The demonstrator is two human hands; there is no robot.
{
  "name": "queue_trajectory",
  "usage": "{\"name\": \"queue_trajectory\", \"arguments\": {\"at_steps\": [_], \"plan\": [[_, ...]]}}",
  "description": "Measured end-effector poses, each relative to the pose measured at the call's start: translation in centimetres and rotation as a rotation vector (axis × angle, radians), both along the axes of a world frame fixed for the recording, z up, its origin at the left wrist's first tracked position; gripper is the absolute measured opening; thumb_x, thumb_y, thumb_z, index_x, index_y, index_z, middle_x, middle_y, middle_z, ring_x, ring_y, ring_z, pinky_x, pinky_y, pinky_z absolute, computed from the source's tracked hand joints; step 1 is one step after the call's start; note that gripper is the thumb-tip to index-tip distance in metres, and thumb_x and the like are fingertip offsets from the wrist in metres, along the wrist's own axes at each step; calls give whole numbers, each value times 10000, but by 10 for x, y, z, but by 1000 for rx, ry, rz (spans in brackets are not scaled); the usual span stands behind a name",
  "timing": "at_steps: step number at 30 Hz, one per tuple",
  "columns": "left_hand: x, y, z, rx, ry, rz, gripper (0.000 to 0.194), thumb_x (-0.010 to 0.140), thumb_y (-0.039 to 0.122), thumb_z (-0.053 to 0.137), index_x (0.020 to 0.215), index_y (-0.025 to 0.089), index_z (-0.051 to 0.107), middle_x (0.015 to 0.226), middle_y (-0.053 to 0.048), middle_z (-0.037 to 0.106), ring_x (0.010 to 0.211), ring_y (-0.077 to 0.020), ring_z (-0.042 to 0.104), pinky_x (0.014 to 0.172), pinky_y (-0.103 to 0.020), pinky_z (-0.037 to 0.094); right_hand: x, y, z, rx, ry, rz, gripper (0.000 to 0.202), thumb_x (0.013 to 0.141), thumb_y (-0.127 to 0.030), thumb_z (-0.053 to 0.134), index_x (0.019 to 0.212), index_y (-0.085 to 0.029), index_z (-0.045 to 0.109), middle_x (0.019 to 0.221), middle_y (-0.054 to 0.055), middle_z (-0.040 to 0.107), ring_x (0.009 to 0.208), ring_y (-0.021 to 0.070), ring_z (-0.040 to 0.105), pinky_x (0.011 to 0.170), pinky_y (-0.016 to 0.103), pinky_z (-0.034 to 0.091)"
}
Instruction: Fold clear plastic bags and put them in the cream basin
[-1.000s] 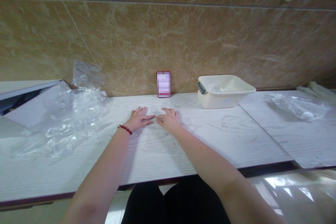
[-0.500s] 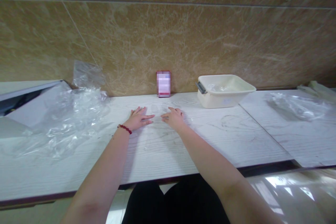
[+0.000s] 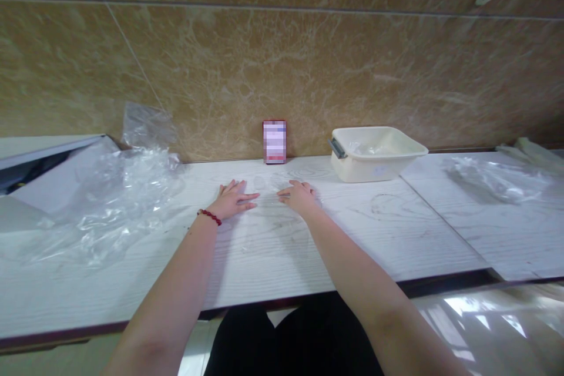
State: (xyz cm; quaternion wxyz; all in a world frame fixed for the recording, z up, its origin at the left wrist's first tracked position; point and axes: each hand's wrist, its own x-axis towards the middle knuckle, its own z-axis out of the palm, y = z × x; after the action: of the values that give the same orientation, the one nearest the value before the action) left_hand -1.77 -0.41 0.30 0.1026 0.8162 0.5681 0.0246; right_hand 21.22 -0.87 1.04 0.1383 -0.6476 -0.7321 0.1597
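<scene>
A clear plastic bag (image 3: pixel 267 211) lies flattened on the white wood-grain table (image 3: pixel 374 241), its outline faint against the surface. My left hand (image 3: pixel 231 200), with a red bead bracelet at the wrist, rests on the bag's left part with fingers spread. Across from it, my right hand (image 3: pixel 299 195) lies on the right part of the bag, fingers stretched and pointing left. Neither hand grips anything.
Crumpled clear plastic bags (image 3: pixel 141 182) are heaped at the left by a white box (image 3: pixel 61 179). A phone (image 3: pixel 275 142) leans on the marbled wall. To the right are a cream basin (image 3: pixel 368 170) with clear plastic inside and another plastic heap (image 3: pixel 502 179).
My right hand has slid slightly to the right over the bag, widening the gap between the hands. My left hand has stayed in place.
</scene>
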Motion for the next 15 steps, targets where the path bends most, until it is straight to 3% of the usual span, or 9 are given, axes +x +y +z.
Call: {"name": "queue_trajectory", "arguments": {"at_steps": [10,15], "plan": [[-10,1,2,-24,31,10,560,659,664,374,1145,396,453,1389,-29,197,1256,-348,62,929,-582,80,3,-1,7,-5,-35,-28,240,712,-391,545,947,-413,594,1236,-31,401,1097,259,325,864,441,272],[-14,7,-3,80,-72,28,540,700,621,367,1140,333,488,1342,-58,307,1238,-317,185,943,-551,147,30,4,20,158,-39,-217,266,788,-303,435,1013,-345,572,1134,31,487,1046,254,390,814,408,337]]}}
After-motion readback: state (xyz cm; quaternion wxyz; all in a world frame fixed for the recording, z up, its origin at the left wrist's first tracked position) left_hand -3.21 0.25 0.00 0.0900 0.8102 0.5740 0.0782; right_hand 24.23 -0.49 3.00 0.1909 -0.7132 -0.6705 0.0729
